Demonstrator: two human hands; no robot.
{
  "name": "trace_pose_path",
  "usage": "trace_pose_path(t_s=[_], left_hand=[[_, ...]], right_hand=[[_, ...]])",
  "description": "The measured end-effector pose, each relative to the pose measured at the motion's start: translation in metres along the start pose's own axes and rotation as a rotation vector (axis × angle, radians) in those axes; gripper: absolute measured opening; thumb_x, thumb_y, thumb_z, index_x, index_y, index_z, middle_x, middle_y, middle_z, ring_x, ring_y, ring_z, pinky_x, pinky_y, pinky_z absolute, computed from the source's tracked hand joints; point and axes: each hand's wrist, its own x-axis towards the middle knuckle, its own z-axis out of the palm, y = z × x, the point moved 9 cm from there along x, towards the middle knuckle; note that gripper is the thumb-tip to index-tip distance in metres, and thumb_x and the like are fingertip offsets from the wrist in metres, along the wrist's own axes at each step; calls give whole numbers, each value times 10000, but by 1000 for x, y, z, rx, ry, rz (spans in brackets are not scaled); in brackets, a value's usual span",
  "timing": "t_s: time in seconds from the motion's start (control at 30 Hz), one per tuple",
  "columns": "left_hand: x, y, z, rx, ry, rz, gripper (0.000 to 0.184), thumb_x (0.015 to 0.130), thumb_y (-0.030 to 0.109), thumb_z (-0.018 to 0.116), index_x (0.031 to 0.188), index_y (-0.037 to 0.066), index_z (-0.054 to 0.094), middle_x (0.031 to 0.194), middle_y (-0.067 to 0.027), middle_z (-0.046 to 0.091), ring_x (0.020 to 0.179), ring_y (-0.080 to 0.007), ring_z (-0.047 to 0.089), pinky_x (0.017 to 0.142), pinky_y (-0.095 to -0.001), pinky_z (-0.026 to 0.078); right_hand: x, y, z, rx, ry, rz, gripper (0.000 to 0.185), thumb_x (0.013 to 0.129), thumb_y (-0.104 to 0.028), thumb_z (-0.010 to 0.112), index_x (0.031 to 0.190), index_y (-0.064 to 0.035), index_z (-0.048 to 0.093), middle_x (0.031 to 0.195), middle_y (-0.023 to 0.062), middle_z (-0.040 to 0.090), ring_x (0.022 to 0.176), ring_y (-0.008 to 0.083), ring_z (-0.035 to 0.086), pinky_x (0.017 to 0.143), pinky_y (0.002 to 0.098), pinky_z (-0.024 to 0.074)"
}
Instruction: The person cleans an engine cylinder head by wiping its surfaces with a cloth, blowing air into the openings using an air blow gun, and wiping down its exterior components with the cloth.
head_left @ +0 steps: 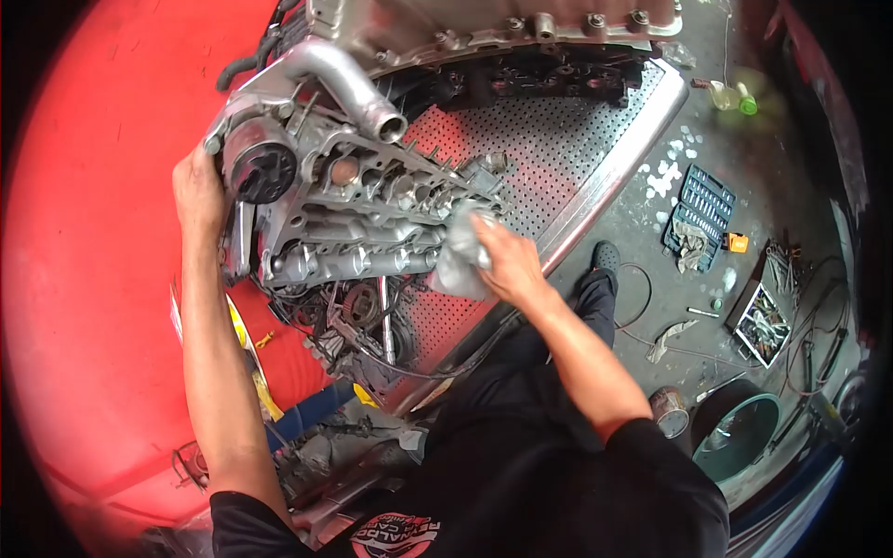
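Observation:
A metal engine cylinder head [372, 219] lies at a slant over a perforated metal work surface [558, 149], its ports and studs facing up. At its left end, beside a round dark-faced part [263, 167], my left hand [198, 191] grips the edge; some of its fingers are hidden. A crumpled grey rag [460, 256] is in my right hand [512, 265], pressed against the head's right end. The rag hides that part of the casting. A bent metal pipe [349, 84] rises above the head's upper side.
Another large engine part [484, 28] stands at the back of the work surface. Pulleys and hoses [363, 307] lie near its front. On the floor at right are a socket set case [698, 214], a tray of tools [763, 325] and a green bucket [735, 428].

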Motion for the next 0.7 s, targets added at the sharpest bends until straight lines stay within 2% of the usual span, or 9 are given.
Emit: trace_pose_path(t_s=[0.03,0.1,0.27,0.37,0.43,0.5,0.6,0.67,0.7], left_hand=[[0,-4,-1,-5,18,-6,493,969,349,440,799,-88,593,640,-63,526,623,-130,456,576,-356,390],[5,-4,-3,152,-9,141,505,971,360,434,800,-86,599,620,-53,505,625,-127,453,571,-350,377],[0,17,-1,290,-11,233,503,976,369,408,875,-77,618,623,-142,533,622,-183,491,618,-373,409],[-1,16,2,284,-14,294,507,976,370,402,874,-80,613,620,-166,523,609,-200,485,615,-381,405],[8,5,2,217,-18,267,507,977,367,398,887,-84,612,610,-161,511,605,-198,475,613,-390,401],[5,11,2,171,-12,253,503,970,368,408,892,-89,601,617,-146,515,599,-194,468,605,-398,399],[12,-6,-1,68,-25,186,473,966,359,429,914,-66,630,659,-149,540,633,-169,496,625,-365,420],[4,8,3,115,-63,306,463,972,348,436,943,-63,647,714,-129,590,684,-143,520,658,-331,438],[-1,16,6,128,-76,351,460,974,344,438,953,-62,653,732,-123,607,701,-135,528,670,-320,444]], right_hand=[[0,-22,-6,-371,72,-219,459,816,-72,590,1269,-136,555,912,107,623,813,247,664,612,360,556],[28,-7,-8,-508,52,-210,500,825,-90,542,1303,-234,518,891,114,584,742,273,651,553,374,542],[23,8,16,-484,-16,-20,481,797,-16,540,1248,-179,512,955,162,610,745,355,658,629,446,543],[26,7,15,-297,101,-86,551,778,-61,578,1314,-164,497,840,181,637,725,311,673,590,423,536],[1,44,21,-313,-19,153,507,777,-105,616,1277,-70,546,874,209,685,755,299,694,633,378,546],[-64,148,20,88,537,441,322,862,-169,580,1108,37,599,851,168,696,712,282,682,643,408,530],[-103,159,36,910,494,736,310,957,-238,532,1033,44,635,785,104,672,599,179,627,583,319,509],[-80,137,56,391,139,705,377,958,-336,524,1134,-17,622,899,199,668,867,316,652,753,430,495],[-49,86,35,223,269,280,337,929,-296,533,1164,-63,599,970,208,634,908,373,633,768,456,500]])
